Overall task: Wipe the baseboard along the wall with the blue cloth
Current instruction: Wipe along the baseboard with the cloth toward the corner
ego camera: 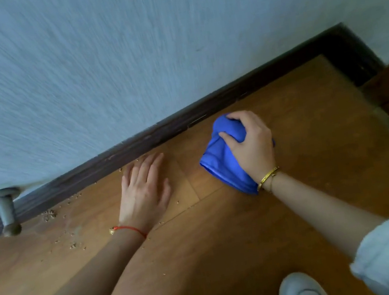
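Far to my left a grey door stop [6, 211] juts out from the foot of the wall, just above the dark baseboard [117, 158], and pale crumbs [49, 215] lie scattered on the wooden floor [319, 151] below it, thickest near the stop and thinning toward my arm. My left hand [144, 192] lies flat on the floor, fingers straight and a little spread, the fingertips close under the baseboard; it holds nothing and, I judge, props me as I lean in. A red string sits round that wrist. Further right, my right hand [250, 147] has its fingers curled round the bunched blue cloth [219, 161], with a gold bangle at the wrist. The cloth is down at the floor, near the baseboard but apart from it, so I take the wiping stroke as not yet under way here: this is the approach. The next move calls for carrying the cloth forward until it presses on the face of the board, then dragging it along its length. Beyond my right hand the baseboard turns a corner [341, 43], and there the cloth would need pushing into the angle. My pale shoe [302, 292] shows at the lower edge.
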Action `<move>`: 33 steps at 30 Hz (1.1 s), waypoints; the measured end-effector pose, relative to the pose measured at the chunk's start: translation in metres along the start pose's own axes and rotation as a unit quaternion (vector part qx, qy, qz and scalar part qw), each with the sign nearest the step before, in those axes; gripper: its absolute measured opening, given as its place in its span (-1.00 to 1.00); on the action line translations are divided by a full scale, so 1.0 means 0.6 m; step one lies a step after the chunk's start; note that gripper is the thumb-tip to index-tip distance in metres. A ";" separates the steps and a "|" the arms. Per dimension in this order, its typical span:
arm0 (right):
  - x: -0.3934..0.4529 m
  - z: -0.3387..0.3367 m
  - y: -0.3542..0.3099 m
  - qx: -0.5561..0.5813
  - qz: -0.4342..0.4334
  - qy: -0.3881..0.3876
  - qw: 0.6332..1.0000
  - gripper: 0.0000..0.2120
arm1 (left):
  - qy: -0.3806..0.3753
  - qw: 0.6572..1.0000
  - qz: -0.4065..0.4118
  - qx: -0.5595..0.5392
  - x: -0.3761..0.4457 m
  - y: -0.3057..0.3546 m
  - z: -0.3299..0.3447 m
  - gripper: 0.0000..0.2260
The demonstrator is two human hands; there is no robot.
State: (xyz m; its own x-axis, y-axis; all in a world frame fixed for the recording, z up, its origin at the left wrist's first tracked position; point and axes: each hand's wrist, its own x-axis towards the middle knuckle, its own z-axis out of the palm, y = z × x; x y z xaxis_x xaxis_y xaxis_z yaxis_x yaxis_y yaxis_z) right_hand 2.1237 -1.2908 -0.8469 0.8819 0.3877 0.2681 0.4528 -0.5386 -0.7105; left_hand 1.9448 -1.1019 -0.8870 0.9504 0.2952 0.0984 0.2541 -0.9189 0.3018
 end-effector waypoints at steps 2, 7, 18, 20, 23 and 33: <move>0.008 -0.001 0.001 0.028 0.004 0.006 1.000 -0.75 | 0.002 1.000 -0.017 0.011 0.004 0.013 -0.002 -0.49; 0.015 0.001 -0.005 0.068 0.032 0.015 0.997 -0.75 | 0.001 0.998 -0.022 0.052 0.010 0.037 -0.006 -0.47; 0.039 0.084 0.021 0.048 0.040 0.031 0.998 -0.78 | 0.048 0.995 -0.083 0.033 -0.013 0.052 0.065 -0.50; 0.036 0.105 0.019 0.048 0.038 0.052 0.997 -0.79 | 0.058 0.994 -0.085 0.030 -0.013 0.051 0.067 -0.50; 0.026 0.130 0.010 0.054 0.037 0.087 0.994 -0.80 | 0.070 0.994 -0.088 0.018 -0.012 0.051 0.070 -0.49; 0.042 0.113 0.033 0.043 0.030 0.105 0.993 -0.83 | 0.074 0.993 -0.089 0.010 -0.013 0.050 0.069 -0.50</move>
State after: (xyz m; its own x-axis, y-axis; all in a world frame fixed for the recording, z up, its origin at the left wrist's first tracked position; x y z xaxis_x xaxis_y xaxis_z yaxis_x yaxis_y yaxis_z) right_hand 2.1461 -1.2409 -0.8986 0.9191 0.1868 0.3470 0.3934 -0.4861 -0.7804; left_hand 1.9522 -1.1428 -0.9177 0.8534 0.4877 0.1843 0.4209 -0.8530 0.3085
